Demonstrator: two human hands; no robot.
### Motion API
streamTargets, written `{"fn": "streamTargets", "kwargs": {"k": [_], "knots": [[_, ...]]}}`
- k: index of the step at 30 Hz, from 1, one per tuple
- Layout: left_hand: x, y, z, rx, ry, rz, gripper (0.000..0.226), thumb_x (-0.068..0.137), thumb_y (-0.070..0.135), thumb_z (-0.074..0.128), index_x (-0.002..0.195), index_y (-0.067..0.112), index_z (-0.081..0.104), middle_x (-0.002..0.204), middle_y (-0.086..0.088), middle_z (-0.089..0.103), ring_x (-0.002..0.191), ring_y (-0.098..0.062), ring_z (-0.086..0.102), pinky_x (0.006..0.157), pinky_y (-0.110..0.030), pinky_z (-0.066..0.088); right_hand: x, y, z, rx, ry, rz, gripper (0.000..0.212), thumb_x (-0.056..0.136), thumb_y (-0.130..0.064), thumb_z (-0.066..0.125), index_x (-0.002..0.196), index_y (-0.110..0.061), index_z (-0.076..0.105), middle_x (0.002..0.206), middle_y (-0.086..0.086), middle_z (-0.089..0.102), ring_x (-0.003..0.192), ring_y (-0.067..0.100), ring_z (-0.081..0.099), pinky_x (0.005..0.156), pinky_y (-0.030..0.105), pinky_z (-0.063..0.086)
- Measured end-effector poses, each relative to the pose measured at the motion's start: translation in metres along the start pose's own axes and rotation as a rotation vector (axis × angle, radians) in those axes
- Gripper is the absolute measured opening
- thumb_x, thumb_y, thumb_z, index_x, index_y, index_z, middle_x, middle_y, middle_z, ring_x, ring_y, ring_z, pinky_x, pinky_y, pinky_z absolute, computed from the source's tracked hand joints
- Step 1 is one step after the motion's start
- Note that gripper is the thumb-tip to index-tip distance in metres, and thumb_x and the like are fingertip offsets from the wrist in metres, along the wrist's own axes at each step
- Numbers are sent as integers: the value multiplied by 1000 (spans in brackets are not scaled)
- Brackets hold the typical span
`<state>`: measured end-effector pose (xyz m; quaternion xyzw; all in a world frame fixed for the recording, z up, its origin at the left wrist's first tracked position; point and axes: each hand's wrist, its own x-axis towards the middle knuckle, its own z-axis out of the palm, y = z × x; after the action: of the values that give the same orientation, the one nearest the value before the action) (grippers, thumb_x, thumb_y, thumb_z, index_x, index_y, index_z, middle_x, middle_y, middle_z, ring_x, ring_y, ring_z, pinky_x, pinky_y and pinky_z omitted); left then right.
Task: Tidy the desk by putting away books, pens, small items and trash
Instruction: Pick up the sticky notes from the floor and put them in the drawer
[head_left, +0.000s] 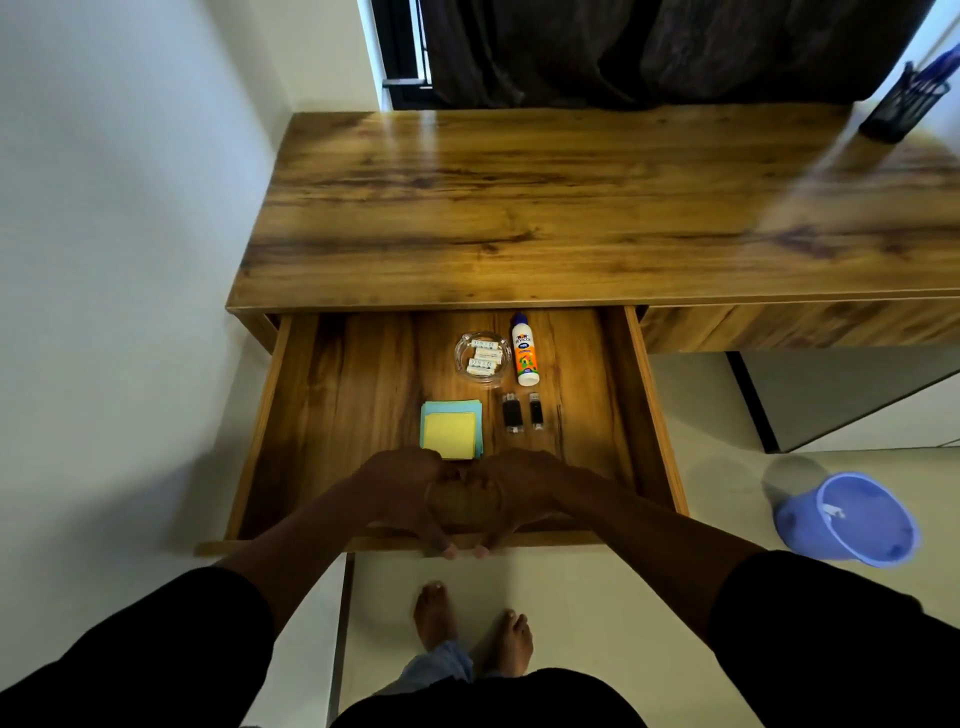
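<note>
Both hands, left hand (410, 488), right hand (519, 493), gripping drawer (332, 395) front, Fevicol bottle (525, 349) inside

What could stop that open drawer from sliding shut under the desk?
Nothing visible. The glue bottle, glass dish, USB sticks and sticky notes lie low inside the drawer. Both hands, left and right, grip its front edge.

My desk drawer (332, 395), pulled wide open with the small things laid inside.

A glass dish (482, 358) of white erasers sits beside a glue bottle (524, 349) lying flat; nearer me, two black USB sticks (522, 411) lie side by side, right of stacked yellow-on-blue sticky notes (451, 432).
</note>
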<state>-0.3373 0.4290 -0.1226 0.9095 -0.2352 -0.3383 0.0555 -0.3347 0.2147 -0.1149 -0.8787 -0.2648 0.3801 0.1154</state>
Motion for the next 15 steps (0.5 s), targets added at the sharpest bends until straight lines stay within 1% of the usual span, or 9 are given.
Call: {"fn": "streamTargets", "kwargs": {"k": [2,3,5,6,8,9,10,13,15], "knots": [[3,-5,-6,-4,65,-24,124,36,101,64,141,40,40,135,13,57,116,-10,57,98,-34,53,2,2,-10,59,67,62,89,58,-63,88,135,-34,54,131,-2,62,115,23,60,96,41,53],[4,-7,-9,-5,100,-31,125,36,99,64,142,39,39,138,13,55,120,-11,56,101,-35,52,12,10,-8,5,96,85,93,53,-66,87,134,-37,54,131,-2,61,115,29,58,93,42,52],[4,-11,-15,26,195,-40,126,39,98,64,146,37,38,145,12,49,130,-14,48,106,-36,46,46,33,3,-68,161,124,113,29,-85,80,132,-52,45,131,-4,61,109,54,48,87,49,50],[4,-13,-18,44,242,-47,127,41,99,62,148,36,37,149,11,45,135,-16,44,109,-36,44,52,34,2,-110,198,157,118,23,-93,72,131,-56,42,132,-4,60,110,59,41,88,54,47],[4,-15,-24,57,309,-59,133,43,103,55,153,31,34,156,8,37,143,-19,35,113,-40,40,37,29,-20,-182,267,80,111,38,-94,67,136,-44,45,141,-1,52,130,45,36,101,55,36],[5,-17,-28,52,339,-60,136,43,104,50,154,29,32,159,6,33,146,-21,32,114,-42,39,25,26,-33,-201,290,63,112,48,-92,65,142,-35,43,148,0,45,139,35,30,109,56,31],[6,-18,-31,49,367,-60,137,44,104,49,156,28,30,161,5,30,148,-22,29,114,-43,39,17,27,-42,-211,339,50,115,54,-92,63,148,-31,37,155,1,37,146,30,23,116,56,25],[14,-20,-47,109,436,-40,136,50,101,51,159,24,25,165,0,23,151,-25,24,117,-45,33,12,31,-53,-243,427,94,128,56,-97,56,158,-29,18,166,4,18,154,31,6,123,59,13],[20,-23,-55,175,462,-35,141,51,105,42,160,20,22,167,-5,20,153,-28,20,122,-48,27,17,30,-57,-235,456,103,133,55,-99,54,159,-30,9,168,6,9,155,33,0,124,59,9]]}}
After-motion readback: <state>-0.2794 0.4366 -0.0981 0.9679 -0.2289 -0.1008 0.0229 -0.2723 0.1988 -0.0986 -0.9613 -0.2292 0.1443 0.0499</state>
